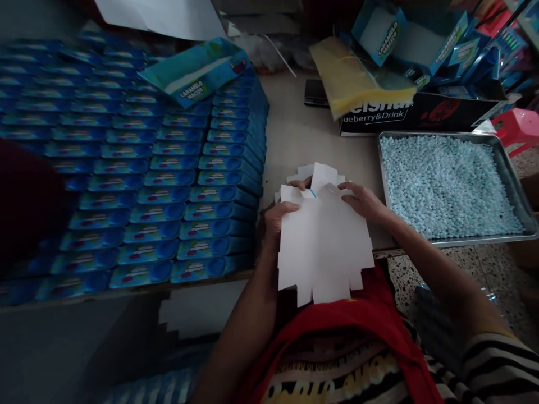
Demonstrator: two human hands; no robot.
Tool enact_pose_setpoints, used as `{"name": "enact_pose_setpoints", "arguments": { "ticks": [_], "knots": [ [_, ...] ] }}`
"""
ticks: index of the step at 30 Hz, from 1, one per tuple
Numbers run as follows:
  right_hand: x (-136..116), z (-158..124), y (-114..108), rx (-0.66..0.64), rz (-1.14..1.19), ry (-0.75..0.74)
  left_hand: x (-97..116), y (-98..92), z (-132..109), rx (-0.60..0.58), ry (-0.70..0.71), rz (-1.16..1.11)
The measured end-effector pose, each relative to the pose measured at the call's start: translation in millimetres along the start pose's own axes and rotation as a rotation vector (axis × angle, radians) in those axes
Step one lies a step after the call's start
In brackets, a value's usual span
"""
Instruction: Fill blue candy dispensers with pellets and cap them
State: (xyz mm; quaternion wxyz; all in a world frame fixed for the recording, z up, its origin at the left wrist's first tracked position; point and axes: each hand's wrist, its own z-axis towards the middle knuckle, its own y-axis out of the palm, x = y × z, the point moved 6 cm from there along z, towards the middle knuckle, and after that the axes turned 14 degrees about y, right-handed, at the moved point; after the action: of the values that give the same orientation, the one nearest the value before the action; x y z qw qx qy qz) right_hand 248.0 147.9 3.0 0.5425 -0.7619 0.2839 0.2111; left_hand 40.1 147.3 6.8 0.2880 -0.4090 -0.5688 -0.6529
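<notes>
A flat white cardboard box blank (326,241) with cut flaps is held in front of my apron, its plain side up. My left hand (280,216) grips its left edge, the thumb lying on top and some fingers showing behind a flap near a small blue edge. On the opposite side, my right hand (360,199) has its fingers closed on the upper right edge of the same blank. More white blank flaps (305,171) show just behind it on the table.
Rows of blue boxes (164,196) fill the left, with an open display box (197,73) on top. At right are a metal tray (383,168) of pale blue pellets, a black carton (421,115), a yellowish bag (349,73) and a pink stool (520,126).
</notes>
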Motion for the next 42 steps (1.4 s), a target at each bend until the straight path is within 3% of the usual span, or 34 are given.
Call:
{"name": "enact_pose_setpoints", "arguments": {
  "ticks": [4, 8, 13, 18, 21, 25, 28, 31, 33, 36, 42],
  "knots": [
    [-18, -4, 10, 0.047, -0.212, -0.048, -14, -5.6, 5, 0.016, 0.023, 0.326],
    [-40, 7, 12, 0.018, -0.451, -0.040, -20, 5.7, 17, 0.064, 0.181, 0.639],
    [-46, 17, 10, 0.050, -0.492, 0.019, -18, 7.6, 13, 0.126, 0.262, 0.628],
    [-40, 1, 16, 0.101, -0.357, 0.025, -7, -9.2, 2, 0.179, 0.230, 0.756],
    [-42, -7, 16, 0.111, -0.302, -0.009, 2, -6.4, -1, 0.161, 0.308, 0.782],
    [-48, -4, 7, 0.030, -0.305, -0.059, 8, -3.1, 0, 0.158, 0.272, 0.805],
    [-53, 9, -5, -0.109, -0.191, -0.093, 12, -6.2, 3, 0.188, 0.208, 0.741],
    [-52, 23, -10, -0.244, -0.073, -0.015, 15, -9.7, 9, 0.189, 0.163, 0.711],
    [-50, 28, -11, -0.240, -0.085, 0.040, 13, -13.3, 11, 0.204, 0.113, 0.747],
    [-53, 28, -8, -0.202, -0.124, -0.008, 7, -16.5, 12, 0.245, 0.084, 0.756],
    [-54, 28, -8, -0.230, -0.007, 0.063, -9, -14.1, 17, 0.276, 0.124, 0.553]
  ]
}}
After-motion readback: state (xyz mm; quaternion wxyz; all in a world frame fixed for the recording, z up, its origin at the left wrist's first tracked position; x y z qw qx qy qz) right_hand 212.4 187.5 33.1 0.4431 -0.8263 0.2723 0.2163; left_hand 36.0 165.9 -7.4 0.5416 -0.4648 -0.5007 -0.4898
